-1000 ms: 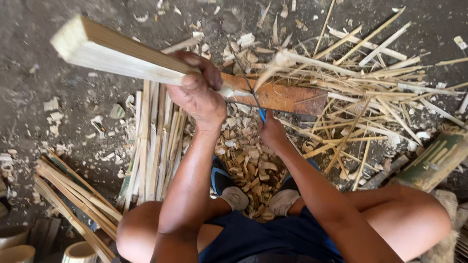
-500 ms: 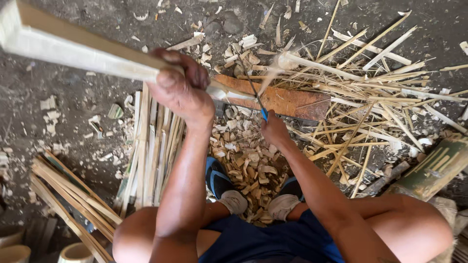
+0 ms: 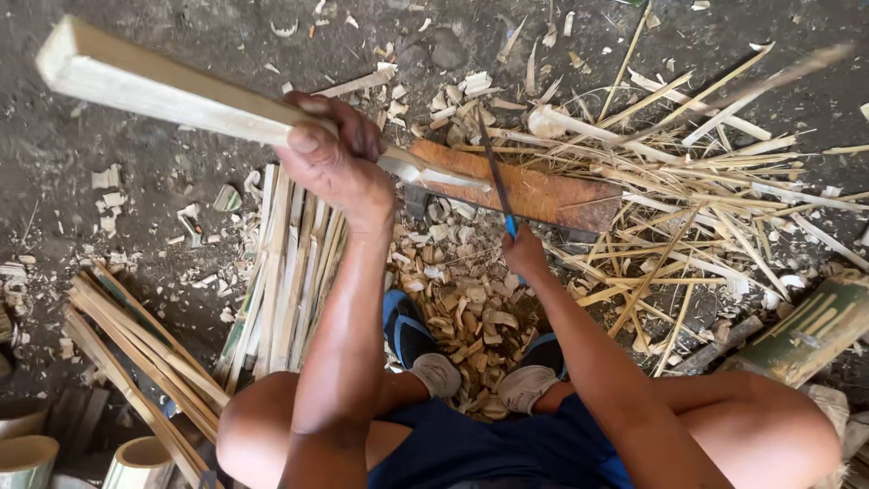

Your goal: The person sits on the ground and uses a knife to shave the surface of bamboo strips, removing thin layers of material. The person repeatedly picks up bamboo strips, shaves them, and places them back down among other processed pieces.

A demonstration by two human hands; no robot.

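- squatting over a dark dirt floor [image 3: 163,163], the person works above a reddish-brown wooden chopping block [image 3: 543,195].
- left hand [image 3: 330,158]: fingers wrapped fully around a long pale split bamboo slat [image 3: 172,91]; the slat slants from the upper left corner down to the block, its tapered tip resting on the block's near end.
- right hand [image 3: 525,254]: closed on the blue handle of a thin dark-bladed knife [image 3: 493,172]; the blade points away from the body and lies across the block, just beside the slat's tip.
- pale curled bamboo shavings [image 3: 462,308] are heaped between the block and the feet.
- blue sandals [image 3: 403,326] sit on both feet, touching the shavings.
- flat bamboo strips [image 3: 290,272] lie bundled under the left forearm.
- thin bamboo splinters [image 3: 688,181] are scattered right of the block.
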